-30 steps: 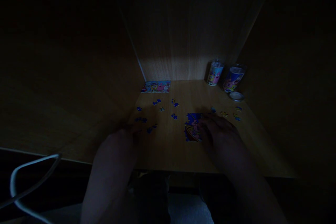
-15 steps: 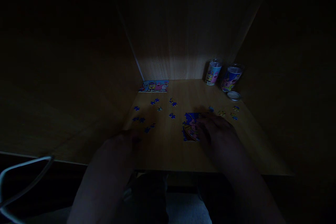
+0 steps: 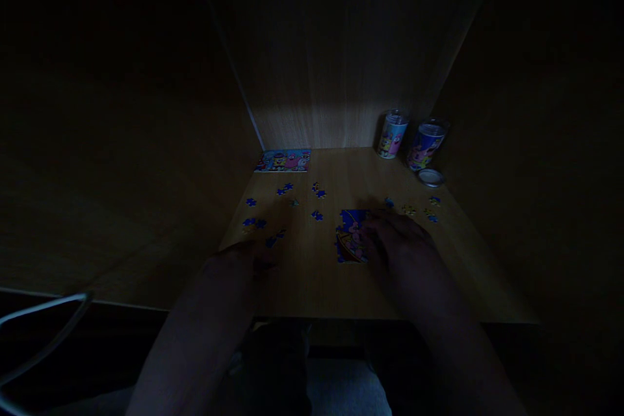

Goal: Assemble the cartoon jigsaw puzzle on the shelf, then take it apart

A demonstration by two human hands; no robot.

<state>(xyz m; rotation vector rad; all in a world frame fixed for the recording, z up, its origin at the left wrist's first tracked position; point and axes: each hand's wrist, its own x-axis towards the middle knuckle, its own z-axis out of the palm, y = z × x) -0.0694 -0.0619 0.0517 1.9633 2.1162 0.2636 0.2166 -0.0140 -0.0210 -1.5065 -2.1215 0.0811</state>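
Left hand [image 3: 241, 260] rests at the near-left of the desk [image 3: 312, 289]; its finger position cannot be told in the dark. Right hand [image 3: 400, 248] lies on the right part of the assembled puzzle section [image 3: 348, 240], fingers over it, grip unclear. Loose puzzle pieces [image 3: 316, 214] lie beyond. Far right: lid [image 3: 431, 176] and printed canisters [image 3: 391, 135]. Far left: picture card [image 3: 283, 160].

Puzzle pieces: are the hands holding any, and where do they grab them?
Too dark to tell. The right hand lies on the right edge of the joined puzzle patch; the left hand rests on the table beside loose blue pieces.
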